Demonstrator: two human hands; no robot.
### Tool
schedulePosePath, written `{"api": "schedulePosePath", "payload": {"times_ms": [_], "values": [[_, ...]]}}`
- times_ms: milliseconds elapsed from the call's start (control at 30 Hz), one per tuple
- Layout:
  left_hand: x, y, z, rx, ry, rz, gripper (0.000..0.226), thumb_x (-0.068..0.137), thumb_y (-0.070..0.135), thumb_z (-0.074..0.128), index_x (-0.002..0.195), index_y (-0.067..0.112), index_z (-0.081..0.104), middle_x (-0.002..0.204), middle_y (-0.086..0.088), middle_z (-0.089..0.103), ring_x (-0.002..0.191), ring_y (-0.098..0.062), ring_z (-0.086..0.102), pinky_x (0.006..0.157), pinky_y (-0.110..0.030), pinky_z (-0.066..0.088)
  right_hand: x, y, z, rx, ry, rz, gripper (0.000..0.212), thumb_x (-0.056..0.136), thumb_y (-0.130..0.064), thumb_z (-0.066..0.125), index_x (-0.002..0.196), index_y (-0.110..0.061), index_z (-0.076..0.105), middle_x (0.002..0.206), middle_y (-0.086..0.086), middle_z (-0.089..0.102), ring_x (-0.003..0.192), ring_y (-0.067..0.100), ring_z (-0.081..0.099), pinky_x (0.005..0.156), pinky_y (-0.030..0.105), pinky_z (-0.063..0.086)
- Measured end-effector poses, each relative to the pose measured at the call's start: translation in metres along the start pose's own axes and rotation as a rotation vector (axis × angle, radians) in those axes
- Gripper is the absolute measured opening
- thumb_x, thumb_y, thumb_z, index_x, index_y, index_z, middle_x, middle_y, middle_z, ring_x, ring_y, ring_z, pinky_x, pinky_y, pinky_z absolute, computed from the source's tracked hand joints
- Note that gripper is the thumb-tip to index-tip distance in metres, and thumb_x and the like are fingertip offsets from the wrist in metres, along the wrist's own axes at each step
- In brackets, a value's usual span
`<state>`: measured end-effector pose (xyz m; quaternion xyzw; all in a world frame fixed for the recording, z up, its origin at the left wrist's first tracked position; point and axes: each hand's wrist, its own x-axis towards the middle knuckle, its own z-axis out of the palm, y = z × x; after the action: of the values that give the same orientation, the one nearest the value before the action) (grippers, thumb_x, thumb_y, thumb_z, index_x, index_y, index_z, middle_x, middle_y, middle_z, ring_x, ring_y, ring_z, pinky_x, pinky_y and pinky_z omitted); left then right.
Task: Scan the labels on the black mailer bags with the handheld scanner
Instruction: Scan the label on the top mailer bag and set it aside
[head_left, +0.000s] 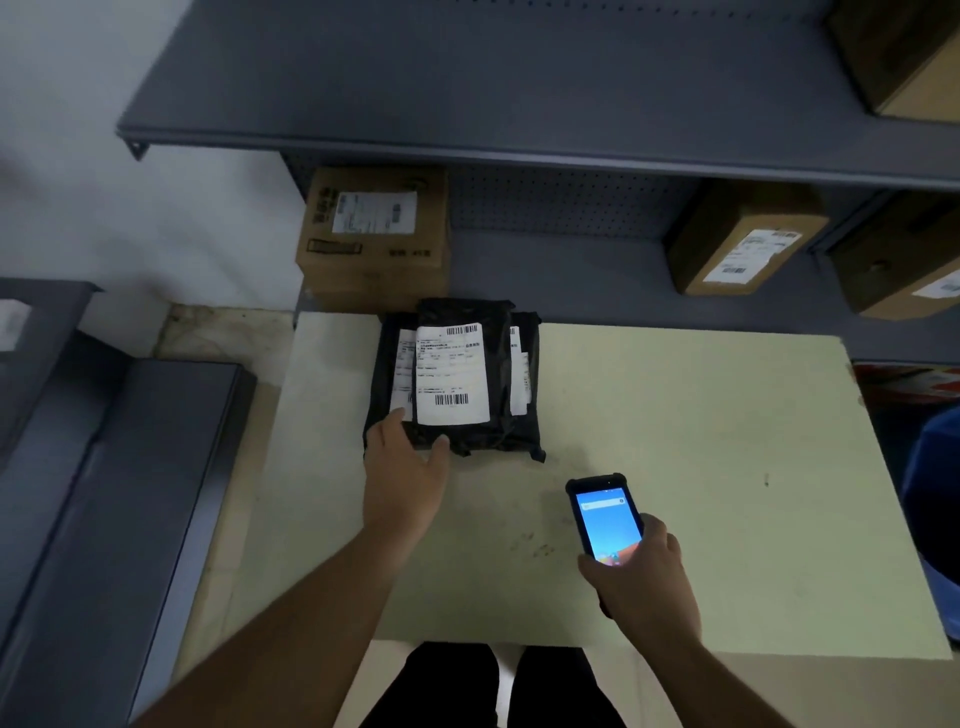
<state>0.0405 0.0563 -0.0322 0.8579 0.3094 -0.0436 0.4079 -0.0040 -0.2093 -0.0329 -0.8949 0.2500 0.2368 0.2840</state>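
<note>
A stack of black mailer bags (498, 415) lies at the far left of the pale table (675, 426). The top bag carries a white label (451, 372) with barcodes, and edges of two more labels show beneath it. My left hand (408, 462) rests at the stack's near left corner, fingers spread, touching the bags. The handheld scanner (605, 519), black with a lit blue screen, is gripped in my right hand (641, 577) over the table, nearer to me and right of the stack.
Grey metal shelving (519, 104) runs behind the table, with cardboard boxes (374, 234) (748, 236) on the lower shelf. Grey cabinets (104, 441) stand to the left. A blue object (935, 519) sits at the right edge.
</note>
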Motion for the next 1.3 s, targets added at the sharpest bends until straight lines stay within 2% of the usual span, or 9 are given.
{"api": "schedulePosePath", "payload": {"times_ms": [67, 200, 333, 500, 667, 933, 1133, 1233, 1300], "values": [[0.011, 0.008, 0.004, -0.015, -0.007, -0.056, 0.076, 0.095, 0.039, 0.067, 0.158, 0.013, 0.033, 0.156, -0.010, 0.038, 0.141, -0.030, 0.045, 0.108, -0.043, 0.043, 0.000, 0.002, -0.004, 0.016, 0.016, -0.004, 0.073, 0.076, -0.026, 0.083, 0.139, -0.016, 0.047, 0.115, 0.001, 0.051, 0.073, 0.018, 0.068, 0.065, 0.038, 0.058], [0.034, 0.020, 0.017, -0.145, -0.037, -0.219, 0.080, 0.088, 0.042, 0.075, 0.152, 0.011, 0.039, 0.150, -0.013, 0.041, 0.131, -0.034, 0.053, 0.107, -0.046, 0.049, 0.002, 0.006, -0.009, 0.022, 0.026, -0.011, 0.077, 0.071, -0.027, 0.085, 0.137, -0.017, 0.048, 0.108, -0.002, 0.051, 0.075, 0.020, 0.068, 0.066, 0.045, 0.065], [0.055, 0.026, 0.027, -0.244, -0.060, -0.364, 0.091, 0.074, 0.047, 0.084, 0.147, 0.011, 0.045, 0.143, -0.012, 0.051, 0.121, -0.034, 0.061, 0.098, -0.052, 0.057, 0.006, 0.013, -0.013, 0.066, 0.043, -0.009, 0.077, 0.072, -0.025, 0.085, 0.139, -0.016, 0.048, 0.107, 0.000, 0.052, 0.073, 0.024, 0.069, 0.059, 0.041, 0.063], [0.064, 0.032, 0.040, -0.130, -0.073, -0.405, 0.107, 0.058, 0.051, 0.090, 0.144, 0.010, 0.041, 0.140, -0.012, 0.052, 0.123, -0.034, 0.057, 0.099, -0.052, 0.056, 0.013, 0.020, -0.016, 0.050, 0.038, 0.035, 0.085, 0.073, -0.020, 0.089, 0.145, -0.011, 0.045, 0.117, 0.007, 0.050, 0.103, 0.026, 0.053, 0.082, 0.039, 0.053], [0.064, 0.039, 0.052, 0.002, -0.094, -0.427, 0.115, 0.060, 0.052, 0.093, 0.148, 0.007, 0.034, 0.145, -0.015, 0.047, 0.133, -0.035, 0.049, 0.108, -0.048, 0.049, 0.017, 0.024, -0.015, -0.017, 0.065, 0.107, 0.087, 0.072, -0.019, 0.092, 0.143, -0.007, 0.044, 0.113, 0.004, 0.045, 0.105, 0.018, 0.040, 0.100, 0.047, 0.053], [0.067, 0.052, 0.056, 0.021, -0.101, -0.487, 0.110, 0.065, 0.043, 0.094, 0.149, 0.006, 0.032, 0.148, -0.016, 0.045, 0.136, -0.037, 0.047, 0.107, -0.048, 0.048, 0.021, 0.033, -0.014, -0.028, 0.087, 0.152, 0.088, 0.071, -0.019, 0.094, 0.143, -0.007, 0.043, 0.114, 0.004, 0.044, 0.105, 0.018, 0.040, 0.102, 0.049, 0.054], [0.059, 0.055, 0.060, -0.009, -0.050, -0.447, 0.099, 0.062, 0.041, 0.094, 0.136, 0.011, 0.036, 0.134, -0.014, 0.060, 0.119, -0.038, 0.062, 0.094, -0.053, 0.058, 0.023, 0.035, -0.015, -0.048, 0.093, 0.116, 0.087, 0.071, -0.018, 0.094, 0.142, -0.005, 0.046, 0.114, 0.007, 0.048, 0.110, 0.023, 0.045, 0.102, 0.049, 0.053], [0.056, 0.057, 0.058, -0.012, -0.043, -0.403, 0.103, 0.063, 0.039, 0.095, 0.140, 0.016, 0.031, 0.134, -0.015, 0.058, 0.118, -0.037, 0.062, 0.092, -0.052, 0.059, 0.023, 0.032, -0.015, -0.083, 0.085, 0.089, 0.086, 0.072, -0.018, 0.094, 0.142, -0.002, 0.047, 0.120, 0.011, 0.055, 0.120, 0.030, 0.049, 0.104, 0.048, 0.052], [0.056, 0.059, 0.056, -0.070, -0.046, -0.395, 0.110, 0.063, 0.031, 0.096, 0.146, 0.020, 0.026, 0.139, -0.017, 0.050, 0.122, -0.039, 0.058, 0.095, -0.052, 0.058, 0.023, 0.029, -0.017, -0.063, 0.073, 0.094, 0.086, 0.073, -0.019, 0.093, 0.143, -0.004, 0.046, 0.114, 0.006, 0.049, 0.119, 0.027, 0.048, 0.104, 0.046, 0.052]]}}
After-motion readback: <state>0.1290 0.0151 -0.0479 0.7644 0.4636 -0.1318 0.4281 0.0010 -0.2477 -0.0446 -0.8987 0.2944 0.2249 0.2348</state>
